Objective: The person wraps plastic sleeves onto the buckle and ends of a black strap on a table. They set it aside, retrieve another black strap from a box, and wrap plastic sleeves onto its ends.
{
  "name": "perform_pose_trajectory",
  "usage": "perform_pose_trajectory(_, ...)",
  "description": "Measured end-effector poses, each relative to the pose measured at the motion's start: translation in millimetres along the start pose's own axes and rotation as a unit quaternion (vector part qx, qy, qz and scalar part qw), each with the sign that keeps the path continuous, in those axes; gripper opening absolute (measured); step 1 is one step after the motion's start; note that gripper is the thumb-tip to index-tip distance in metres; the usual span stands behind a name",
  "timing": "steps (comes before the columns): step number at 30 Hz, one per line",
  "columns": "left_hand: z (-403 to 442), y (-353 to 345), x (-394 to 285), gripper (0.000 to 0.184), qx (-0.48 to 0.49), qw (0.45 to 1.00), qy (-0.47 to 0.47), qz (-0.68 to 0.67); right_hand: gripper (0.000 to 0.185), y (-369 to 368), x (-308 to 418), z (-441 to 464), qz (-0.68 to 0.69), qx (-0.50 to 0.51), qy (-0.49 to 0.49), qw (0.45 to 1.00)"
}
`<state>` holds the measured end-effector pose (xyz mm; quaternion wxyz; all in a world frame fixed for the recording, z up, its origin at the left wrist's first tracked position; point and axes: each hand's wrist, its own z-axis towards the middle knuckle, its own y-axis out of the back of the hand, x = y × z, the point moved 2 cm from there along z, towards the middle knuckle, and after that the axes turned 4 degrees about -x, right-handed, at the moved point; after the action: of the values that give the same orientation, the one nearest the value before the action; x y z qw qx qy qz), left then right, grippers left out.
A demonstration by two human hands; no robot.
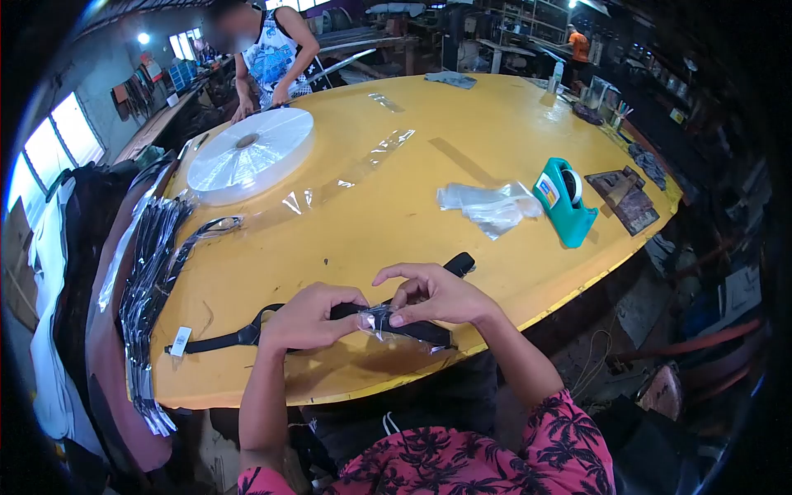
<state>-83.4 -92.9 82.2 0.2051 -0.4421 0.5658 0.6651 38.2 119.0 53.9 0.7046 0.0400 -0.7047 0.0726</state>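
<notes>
A black belt lies across the table's near edge in front of me, with a white tag at its left end. My left hand is closed around the folded middle of the belt, beside a loop. My right hand pinches the belt and a clear plastic sleeve between thumb and fingers, its index finger raised. The sleeve covers part of the belt near my fingertips. Another black end sticks out beyond my right hand. My palms hide part of the belt.
On the yellow table are a large clear plastic roll, loose plastic sleeves, a green tape dispenser and a dark metal plate. Wrapped black belts hang over the left edge. Another person stands across the table.
</notes>
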Motion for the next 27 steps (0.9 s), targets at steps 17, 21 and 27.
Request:
perform_pose_trajectory(17,-28.2,33.5,13.6,0.026,-0.037,0.996,0.056,-0.064,0.057,-6.2,-2.3,21.5,0.002,-0.011,-0.013,1.000)
perform_pose_trajectory(21,-27.1,27.5,4.6,0.025,-0.046,0.997,0.029,-0.045,0.058,-17.3,3.2,30.2,0.016,0.017,-0.002,1.000)
perform_pose_trajectory(27,-47.9,51.3,28.5,0.023,-0.062,0.994,0.054,-0.069,0.057,-4.1,8.2,19.4,0.002,0.024,-0.016,1.000)
